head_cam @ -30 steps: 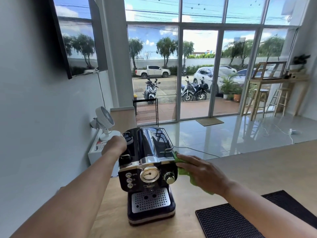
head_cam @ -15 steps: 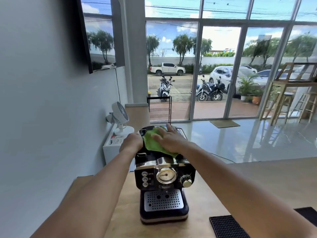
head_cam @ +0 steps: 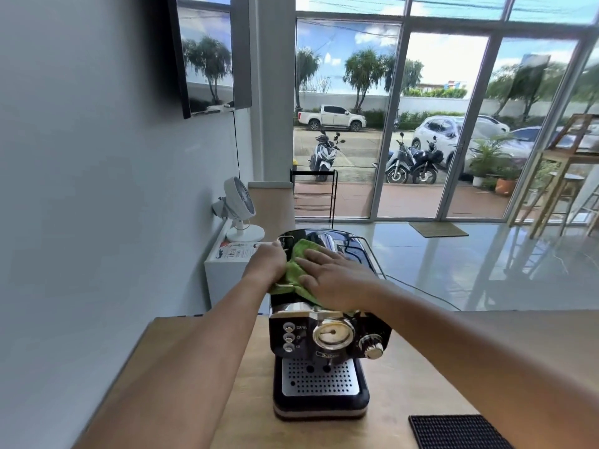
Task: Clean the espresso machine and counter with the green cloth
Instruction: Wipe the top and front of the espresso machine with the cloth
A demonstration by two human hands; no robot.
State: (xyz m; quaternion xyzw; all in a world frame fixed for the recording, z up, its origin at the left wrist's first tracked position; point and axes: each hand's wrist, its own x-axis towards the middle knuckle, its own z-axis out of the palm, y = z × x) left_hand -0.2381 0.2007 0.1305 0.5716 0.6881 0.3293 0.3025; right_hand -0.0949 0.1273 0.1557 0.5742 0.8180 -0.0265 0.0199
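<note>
A glossy black machine (head_cam: 327,338) with chrome trim, a round gauge and a perforated steel drip tray is seen standing on the pale wooden desk (head_cam: 421,358). A fuzzy green cloth (head_cam: 296,265) is pressed flat onto its curved top by the right hand (head_cam: 334,278), fingers spread and extended. The left hand (head_cam: 267,262) is curled against the machine's top left edge, touching the cloth; a ribbed black mat (head_cam: 457,432) lies at the near right.
</note>
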